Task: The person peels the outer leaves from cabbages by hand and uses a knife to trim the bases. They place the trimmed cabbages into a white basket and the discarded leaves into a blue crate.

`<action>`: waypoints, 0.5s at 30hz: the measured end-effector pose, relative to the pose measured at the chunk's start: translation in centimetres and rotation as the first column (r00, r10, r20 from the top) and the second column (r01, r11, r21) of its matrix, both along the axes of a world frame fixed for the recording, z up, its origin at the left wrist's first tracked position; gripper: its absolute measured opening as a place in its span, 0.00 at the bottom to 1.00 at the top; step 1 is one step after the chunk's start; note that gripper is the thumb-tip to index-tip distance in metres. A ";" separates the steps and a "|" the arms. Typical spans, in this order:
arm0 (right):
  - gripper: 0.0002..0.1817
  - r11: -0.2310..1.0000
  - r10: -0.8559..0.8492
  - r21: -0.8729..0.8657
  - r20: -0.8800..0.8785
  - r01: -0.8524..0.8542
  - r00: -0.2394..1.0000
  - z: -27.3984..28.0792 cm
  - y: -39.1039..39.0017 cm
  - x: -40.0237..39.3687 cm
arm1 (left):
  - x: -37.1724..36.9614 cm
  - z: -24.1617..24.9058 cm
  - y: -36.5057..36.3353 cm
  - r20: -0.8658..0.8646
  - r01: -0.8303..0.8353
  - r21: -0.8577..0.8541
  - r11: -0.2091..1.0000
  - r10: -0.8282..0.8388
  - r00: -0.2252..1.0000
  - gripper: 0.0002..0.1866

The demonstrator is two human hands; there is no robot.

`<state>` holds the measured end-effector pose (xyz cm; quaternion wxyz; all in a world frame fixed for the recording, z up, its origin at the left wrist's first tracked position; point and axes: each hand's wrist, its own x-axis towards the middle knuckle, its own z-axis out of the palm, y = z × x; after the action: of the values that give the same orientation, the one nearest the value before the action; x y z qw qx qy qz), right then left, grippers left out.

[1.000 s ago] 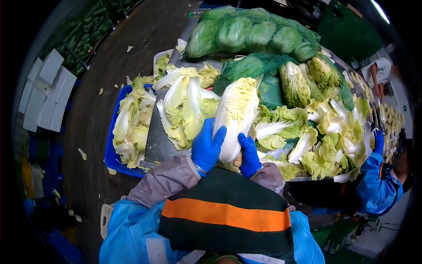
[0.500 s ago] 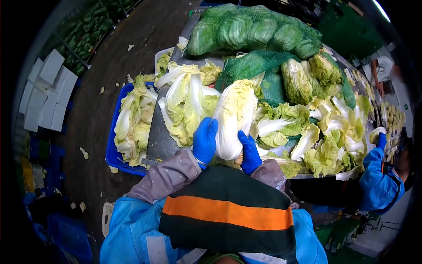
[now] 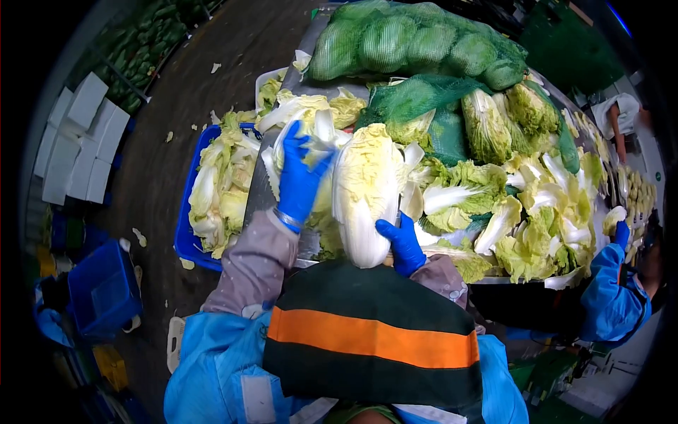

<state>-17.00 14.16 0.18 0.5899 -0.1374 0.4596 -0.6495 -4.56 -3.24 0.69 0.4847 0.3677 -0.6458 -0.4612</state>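
Found cabbage (image 3: 367, 194) clamped near its base by the right hand (image 3: 402, 245), over the near edge of the bench (image 3: 260, 194). Found left hand (image 3: 298, 180) just beside it, spread apart, partly blurred, over loose leaves (image 3: 304, 107).

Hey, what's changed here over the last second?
Your left hand let go of the cabbage and moved up and left, opened, in front of loose leaves. The cabbage shifted slightly left. At far left, a blue crate came further into view. Your right hand still holds the cabbage's lower right side; the green net bag lies where it was.
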 end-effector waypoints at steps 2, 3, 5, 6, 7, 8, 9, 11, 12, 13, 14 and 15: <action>0.30 1.000 -0.021 0.012 -0.133 0.023 0.991 -0.2 -0.3 -0.1 | 0.5 3.7 3.2 0.063 0.375 0.299 0.877 -0.410 0.910 0.49; 0.30 1.000 -0.013 0.014 -0.241 0.017 0.971 -0.4 -0.4 -0.2 | 0.7 3.3 3.1 0.099 0.394 0.256 0.883 -0.429 0.898 0.46; 0.31 1.000 0.004 0.019 -0.449 0.005 0.894 -0.9 -0.5 -0.6 | 1.1 4.3 2.0 0.141 0.405 0.317 0.858 -0.465 0.874 0.40; 0.32 1.000 -0.012 0.006 -0.438 0.017 0.899 -1.1 -0.5 -0.7 | 1.3 5.1 1.7 0.074 0.421 0.348 0.838 -0.472 0.879 0.37; 0.32 1.000 -0.012 0.001 -0.418 0.014 0.908 -0.8 -0.4 -0.8 | 1.5 6.1 1.5 0.006 0.439 0.381 0.814 -0.477 0.879 0.35; 0.32 1.000 -0.012 -0.003 -0.397 0.012 0.918 -0.1 -0.3 -0.8 | 1.7 7.3 1.4 0.147 0.341 0.362 0.868 -0.414 0.898 0.29; 0.32 1.000 -0.013 -0.009 -0.375 0.010 0.927 0.3 -0.2 -0.9 | 2.1 5.9 0.1 0.110 0.354 0.355 0.865 -0.414 0.903 0.24; 0.32 0.999 0.000 -0.031 -0.383 -0.012 0.924 -0.5 0.1 -1.1 | 4.1 1.0 -5.2 -0.716 0.681 0.360 0.638 -0.279 0.640 0.20; 0.32 0.999 0.006 -0.042 -0.386 -0.024 0.922 -0.8 0.3 -1.0 | 3.5 4.4 -4.3 -0.714 0.553 0.457 0.696 -0.084 0.695 0.21; 0.32 1.000 -0.010 -0.031 -0.360 -0.002 0.933 -0.7 0.4 -0.8 | 2.8 7.8 -3.3 -0.689 0.415 0.553 0.723 0.116 0.715 0.22; 0.31 1.000 -0.024 -0.020 -0.335 0.018 0.942 -0.4 0.3 -0.5 | 2.7 5.9 -4.0 -0.649 0.395 0.559 0.729 0.088 0.756 0.23; 0.31 0.999 -0.034 -0.009 -0.311 0.033 0.950 -0.1 0.1 -0.3 | 1.9 6.3 -1.6 -0.354 0.258 0.512 0.819 -0.072 0.932 0.27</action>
<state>-17.31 14.24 0.11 0.4989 -0.2313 0.5477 -0.6306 -2.70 -4.84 7.01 0.4137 0.3536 -0.4285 -0.7212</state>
